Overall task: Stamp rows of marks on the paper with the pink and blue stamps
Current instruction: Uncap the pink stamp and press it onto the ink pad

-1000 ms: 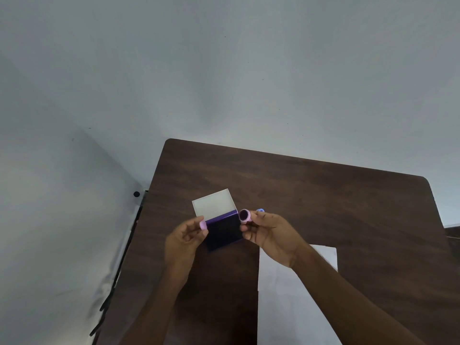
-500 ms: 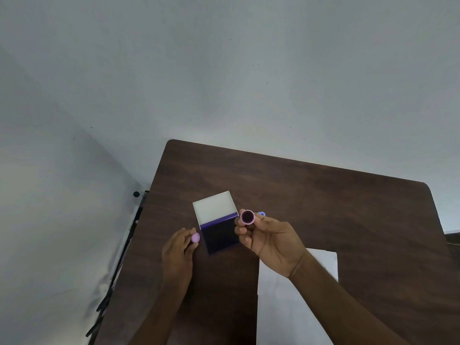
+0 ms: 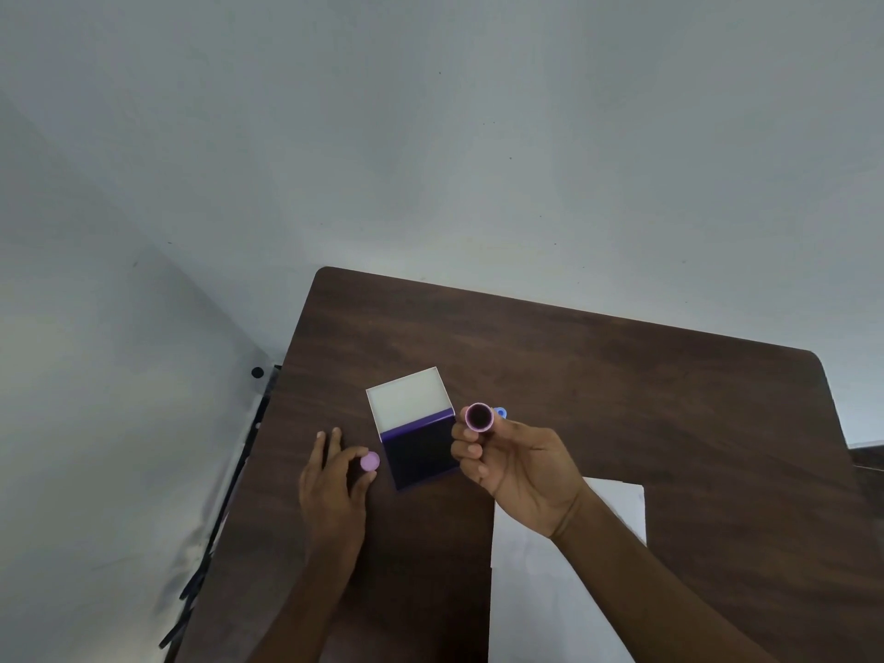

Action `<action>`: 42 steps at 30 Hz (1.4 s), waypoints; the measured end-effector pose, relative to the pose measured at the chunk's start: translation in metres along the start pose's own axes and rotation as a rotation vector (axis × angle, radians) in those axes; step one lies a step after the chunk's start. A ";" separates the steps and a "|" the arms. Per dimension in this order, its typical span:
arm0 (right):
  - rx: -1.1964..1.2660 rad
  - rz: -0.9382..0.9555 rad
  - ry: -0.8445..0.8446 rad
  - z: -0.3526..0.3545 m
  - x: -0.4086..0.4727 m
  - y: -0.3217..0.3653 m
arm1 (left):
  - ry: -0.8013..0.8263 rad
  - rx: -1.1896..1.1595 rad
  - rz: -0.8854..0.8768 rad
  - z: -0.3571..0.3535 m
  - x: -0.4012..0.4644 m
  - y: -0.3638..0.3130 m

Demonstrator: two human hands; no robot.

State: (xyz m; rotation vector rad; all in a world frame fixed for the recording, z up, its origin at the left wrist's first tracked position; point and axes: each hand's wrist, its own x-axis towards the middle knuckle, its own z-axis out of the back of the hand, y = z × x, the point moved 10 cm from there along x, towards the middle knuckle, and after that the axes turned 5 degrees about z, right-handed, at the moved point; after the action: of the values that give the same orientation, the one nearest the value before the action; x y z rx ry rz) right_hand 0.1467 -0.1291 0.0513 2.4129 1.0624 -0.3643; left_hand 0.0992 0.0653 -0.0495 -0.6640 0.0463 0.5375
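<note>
Pink stamp [image 3: 479, 416] gripped in right hand [image 3: 519, 464], inked face upturned, pink cap [image 3: 370, 461] pinched by left hand [image 3: 332, 490] just left of open ink pad [image 3: 417, 435], paper [image 3: 550, 581] nearer.

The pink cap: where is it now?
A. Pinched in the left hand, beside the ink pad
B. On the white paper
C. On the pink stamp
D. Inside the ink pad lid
A: the left hand pinches the pink cap just left of the open ink pad.
</note>
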 end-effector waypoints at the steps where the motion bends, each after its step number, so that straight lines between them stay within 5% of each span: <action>1: 0.006 -0.001 -0.006 0.001 0.000 0.000 | 0.005 0.004 0.002 -0.001 0.001 0.001; 6: -0.061 0.056 -0.094 0.016 0.004 0.004 | 0.037 0.028 0.032 -0.005 0.000 0.006; 11: -0.300 0.193 -0.490 0.069 0.008 0.018 | 0.025 -0.003 -0.009 0.003 -0.005 -0.001; 19: -1.163 0.266 -0.743 0.087 0.010 0.025 | 0.062 0.111 -0.144 -0.004 -0.005 -0.031; 30: -1.867 0.132 -0.433 0.070 0.058 -0.010 | 0.152 0.366 -0.165 -0.020 0.003 -0.036; 42: -1.919 0.088 -0.375 0.071 0.067 -0.019 | 0.134 0.376 -0.126 -0.016 0.009 -0.031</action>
State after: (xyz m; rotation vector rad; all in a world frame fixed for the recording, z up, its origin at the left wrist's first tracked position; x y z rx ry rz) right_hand 0.1733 -0.1132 -0.0436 0.5993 0.5229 0.2269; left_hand 0.1238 0.0396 -0.0465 -0.3320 0.2246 0.3490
